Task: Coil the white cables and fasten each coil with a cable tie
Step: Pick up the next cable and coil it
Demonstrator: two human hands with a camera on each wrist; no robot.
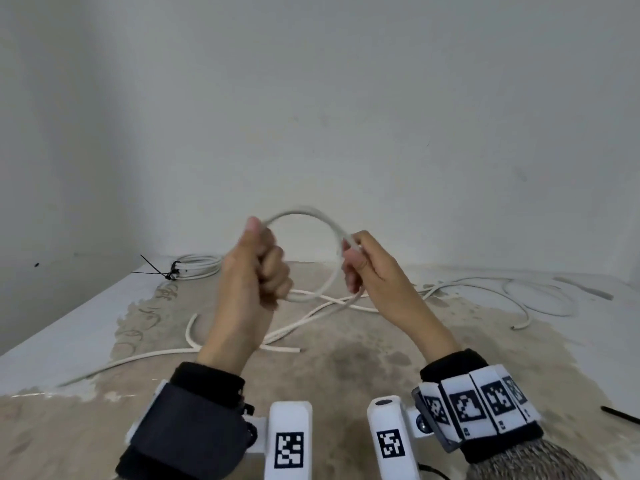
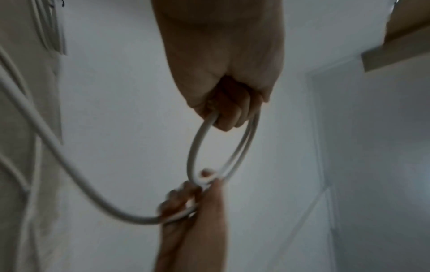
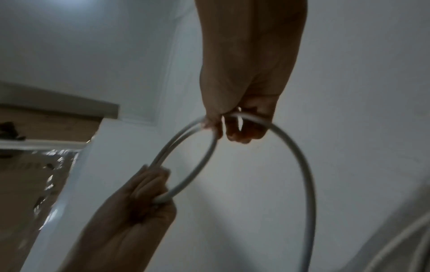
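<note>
A white cable [image 1: 313,215] forms a round loop held up in the air between both hands. My left hand [image 1: 260,261] grips the loop's left side in a fist, thumb on top. My right hand [image 1: 360,261] pinches the loop's right side, and the cable's free length [image 1: 311,315] trails from it down onto the table. The left wrist view shows the loop [image 2: 193,147] running from my left hand [image 2: 229,112] to my right hand [image 2: 193,195]. In the right wrist view the loop [image 3: 202,156] hangs between my right hand [image 3: 237,125] and my left hand [image 3: 149,185].
A finished white coil [image 1: 197,266] tied with a black cable tie [image 1: 157,270] lies at the table's [image 1: 86,313] back left. More loose white cable [image 1: 519,289] sprawls at the back right. A black cable tie [image 1: 620,414] lies at the right edge.
</note>
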